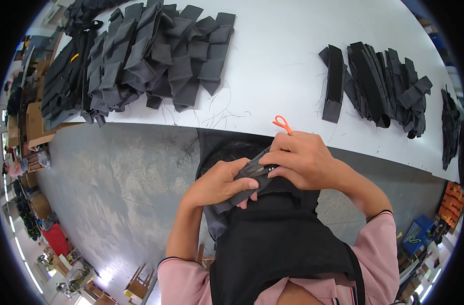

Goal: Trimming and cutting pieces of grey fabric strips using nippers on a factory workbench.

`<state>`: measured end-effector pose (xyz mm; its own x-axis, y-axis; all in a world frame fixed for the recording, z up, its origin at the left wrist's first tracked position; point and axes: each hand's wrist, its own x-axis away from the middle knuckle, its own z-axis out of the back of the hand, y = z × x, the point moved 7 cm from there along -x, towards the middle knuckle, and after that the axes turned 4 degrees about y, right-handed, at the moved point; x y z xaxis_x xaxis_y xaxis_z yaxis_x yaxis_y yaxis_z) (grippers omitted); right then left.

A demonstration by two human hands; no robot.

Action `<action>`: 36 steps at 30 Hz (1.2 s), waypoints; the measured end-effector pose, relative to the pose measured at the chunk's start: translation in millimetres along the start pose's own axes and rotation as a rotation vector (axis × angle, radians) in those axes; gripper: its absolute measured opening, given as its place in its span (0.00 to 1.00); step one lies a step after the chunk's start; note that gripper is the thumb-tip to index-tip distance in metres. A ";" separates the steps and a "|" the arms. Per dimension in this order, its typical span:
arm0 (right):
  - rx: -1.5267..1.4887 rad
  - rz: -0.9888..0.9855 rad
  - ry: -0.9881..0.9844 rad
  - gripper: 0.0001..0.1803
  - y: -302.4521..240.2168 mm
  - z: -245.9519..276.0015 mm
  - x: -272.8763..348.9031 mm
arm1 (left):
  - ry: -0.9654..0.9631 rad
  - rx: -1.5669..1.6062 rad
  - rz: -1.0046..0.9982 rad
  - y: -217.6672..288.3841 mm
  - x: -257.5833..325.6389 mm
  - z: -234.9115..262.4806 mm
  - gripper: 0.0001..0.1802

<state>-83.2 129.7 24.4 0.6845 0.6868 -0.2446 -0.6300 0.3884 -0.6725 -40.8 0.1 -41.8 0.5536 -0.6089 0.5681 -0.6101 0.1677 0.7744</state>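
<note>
Over my lap, just off the table's near edge, my left hand point(217, 183) pinches a dark grey fabric strip point(225, 205) between thumb and fingers. My right hand point(307, 161) is closed around a small pair of thread snips point(259, 172). Their pointed metal blades lie against the strip, close to my left thumb. An orange loop point(281, 123) sticks up behind my right hand; whether it belongs to the snips I cannot tell. My right palm hides most of the handle. Black cloth point(227, 145) lies beneath both hands.
Dark grey fabric pieces point(183, 56) are heaped at the white table's point(277, 56) far left. Bundled strips point(369, 84) lie at its right, with more point(449, 129) near the right edge. Loose threads are scattered about. Cardboard boxes point(37, 124) stand at the left.
</note>
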 end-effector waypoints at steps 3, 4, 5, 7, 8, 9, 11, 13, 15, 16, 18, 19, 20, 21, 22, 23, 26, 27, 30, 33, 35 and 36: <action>0.007 0.046 0.029 0.14 -0.9 -0.3 1.9 | -0.004 -0.005 0.012 -1.0 -0.5 -0.1 0.14; 0.008 0.047 0.028 0.14 -1.4 0.3 2.1 | -0.003 -0.005 0.011 -0.5 -0.6 -0.4 0.14; 0.017 0.051 0.022 0.14 -2.3 0.8 2.4 | -0.005 -0.013 0.012 0.0 -0.6 -1.0 0.14; 0.026 0.053 0.015 0.14 -1.1 1.3 3.9 | -0.008 -0.019 0.013 -1.1 -1.9 -1.3 0.14; 0.005 0.042 0.006 0.14 0.8 1.7 5.2 | -0.010 -0.021 0.018 -2.7 -2.7 -1.3 0.14; -0.017 0.032 -0.003 0.14 1.9 1.8 6.2 | -0.011 -0.024 0.024 -3.7 -2.7 -1.6 0.14; -0.009 0.014 0.010 0.14 1.8 3.9 7.4 | -0.002 -0.025 0.019 -1.8 -1.5 -1.3 0.14; -0.001 -0.004 0.024 0.14 0.9 6.0 7.4 | 0.008 -0.025 0.013 -0.5 -0.9 -0.7 0.14; 0.024 -0.038 0.002 0.14 1.3 4.3 6.1 | 0.012 -0.038 0.022 -1.0 -1.0 -0.4 0.14; 0.025 -0.039 0.003 0.14 1.3 3.7 5.6 | 0.011 -0.039 0.022 -0.6 -1.3 -0.4 0.14; -0.009 -0.034 -0.009 0.14 2.0 1.3 4.4 | -0.007 -0.076 0.015 0.5 -1.5 -1.7 0.14; -0.010 -0.034 -0.008 0.14 2.3 1.1 3.4 | -0.007 -0.076 0.016 0.8 -1.4 -1.5 0.14; -0.033 -0.025 -0.039 0.13 1.9 -1.2 2.3 | -0.023 -0.108 0.019 0.6 -1.0 -2.2 0.14; -0.054 -0.018 -0.069 0.13 2.2 -3.4 2.1 | -0.041 -0.138 0.021 0.1 -1.3 -3.2 0.14; -0.055 -0.020 -0.070 0.13 4.3 -3.8 1.6 | -0.043 -0.137 0.022 0.0 -1.4 -2.8 0.14; -0.086 -0.004 -0.081 0.13 5.3 -5.0 1.2 | -0.066 -0.147 0.029 -0.6 -1.2 -3.8 0.15; -0.121 0.028 -0.092 0.12 4.1 -6.6 1.1 | -0.102 -0.138 0.039 -1.0 0.5 -5.5 0.15; -0.120 0.044 -0.089 0.12 3.0 -6.7 0.9 | -0.117 -0.122 0.040 -1.1 1.0 -6.1 0.15; -0.090 0.053 -0.099 0.12 1.6 -7.3 2.4 | -0.128 -0.081 0.060 -4.8 1.2 -5.5 0.15; -0.105 0.031 -0.065 0.11 3.7 -5.3 6.3 | -0.126 -0.059 0.060 -5.2 0.7 -5.7 0.15; -0.189 -0.060 -0.014 0.13 13.0 -5.1 13.6 | -0.115 -0.051 0.064 -6.7 0.6 -5.5 0.15; -0.277 -0.150 0.035 0.14 18.3 -3.2 13.2 | -0.101 -0.041 0.072 -8.2 0.4 -4.6 0.15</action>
<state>-84.5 144.0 6.6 0.7777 0.6108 -0.1486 -0.3999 0.2983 -0.8666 -32.9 2.1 -46.7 0.4481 -0.6692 0.5929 -0.6215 0.2436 0.7446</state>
